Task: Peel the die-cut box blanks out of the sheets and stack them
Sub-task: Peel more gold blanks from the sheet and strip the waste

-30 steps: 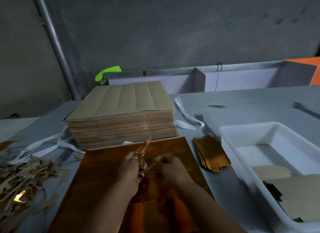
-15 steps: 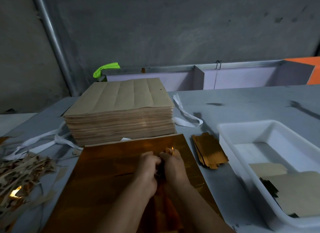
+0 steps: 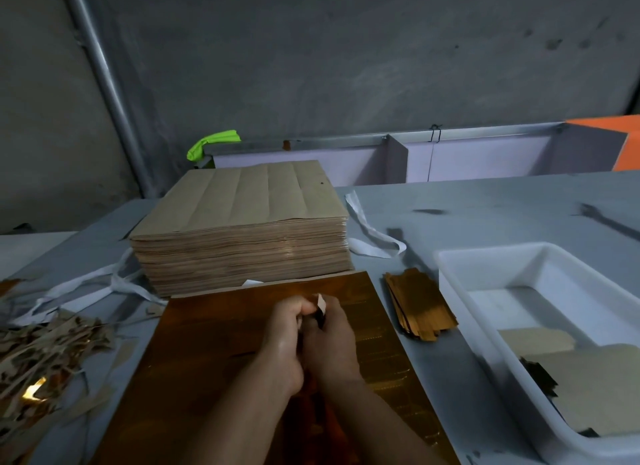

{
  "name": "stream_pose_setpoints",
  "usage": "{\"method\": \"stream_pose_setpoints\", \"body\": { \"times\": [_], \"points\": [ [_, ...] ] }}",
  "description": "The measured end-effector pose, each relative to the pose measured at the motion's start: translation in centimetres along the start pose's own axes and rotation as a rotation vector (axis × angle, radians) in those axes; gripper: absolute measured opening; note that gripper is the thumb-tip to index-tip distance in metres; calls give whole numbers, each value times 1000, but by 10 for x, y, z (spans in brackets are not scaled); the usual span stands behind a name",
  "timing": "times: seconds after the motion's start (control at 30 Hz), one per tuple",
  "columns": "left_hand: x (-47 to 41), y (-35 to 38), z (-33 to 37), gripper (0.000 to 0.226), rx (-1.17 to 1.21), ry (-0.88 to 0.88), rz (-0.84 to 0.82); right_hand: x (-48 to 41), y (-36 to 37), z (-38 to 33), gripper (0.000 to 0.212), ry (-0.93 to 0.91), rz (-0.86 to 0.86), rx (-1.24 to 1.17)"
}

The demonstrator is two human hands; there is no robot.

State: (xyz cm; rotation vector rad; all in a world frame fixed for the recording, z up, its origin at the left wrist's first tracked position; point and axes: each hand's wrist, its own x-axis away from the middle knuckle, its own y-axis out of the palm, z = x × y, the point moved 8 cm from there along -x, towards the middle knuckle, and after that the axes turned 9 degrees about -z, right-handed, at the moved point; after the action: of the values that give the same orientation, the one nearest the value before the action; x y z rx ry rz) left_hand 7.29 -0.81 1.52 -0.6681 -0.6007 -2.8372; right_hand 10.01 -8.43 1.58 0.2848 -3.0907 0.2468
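"Concrete wall behind, grey bench (image 3: 485, 208) in front. How far along are you?"

"Early, I'd judge. My left hand (image 3: 284, 340) and right hand (image 3: 334, 340) are pressed together over the gold sheet (image 3: 207, 343). The fingers of both are curled tight on one small piece (image 3: 321, 306) with a pale tab poking up. Whether it's a blank or waste, I can't tell."

"What's finished?"

"One modest pile of gold blanks (image 3: 419, 308) just right of the sheet, and a few flat cards (image 3: 588, 371) in the white tub (image 3: 485, 251). Stringy offcuts (image 3: 45, 353) are heaped at my left."

"And what's left?"

"Nearly everything. The thick brown stack (image 3: 242, 250) beyond the sheet looks untouched."

"What's the material like?"

"Mirror-slick foil face, matte kraft back. It's thin, stiff board, with faint die lines."
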Motion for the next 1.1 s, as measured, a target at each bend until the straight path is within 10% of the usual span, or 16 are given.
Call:
{"method": "stream_pose_setpoints", "body": {
  "times": [0.4, 0.83, 1.1],
  "points": [
    [25, 2, 10, 13, -58, 171, -99, -2, 18, -13, 35, -95, 4, 50],
    [16, -134, 43, 25, -27, 223, 298, 19, 78, -27, 85, -173, -370, 180],
    [30, -254, 106, 46, -1047, 305, 794, 6, 10, 3, 75, -42, -104, 413]
  ]
}}
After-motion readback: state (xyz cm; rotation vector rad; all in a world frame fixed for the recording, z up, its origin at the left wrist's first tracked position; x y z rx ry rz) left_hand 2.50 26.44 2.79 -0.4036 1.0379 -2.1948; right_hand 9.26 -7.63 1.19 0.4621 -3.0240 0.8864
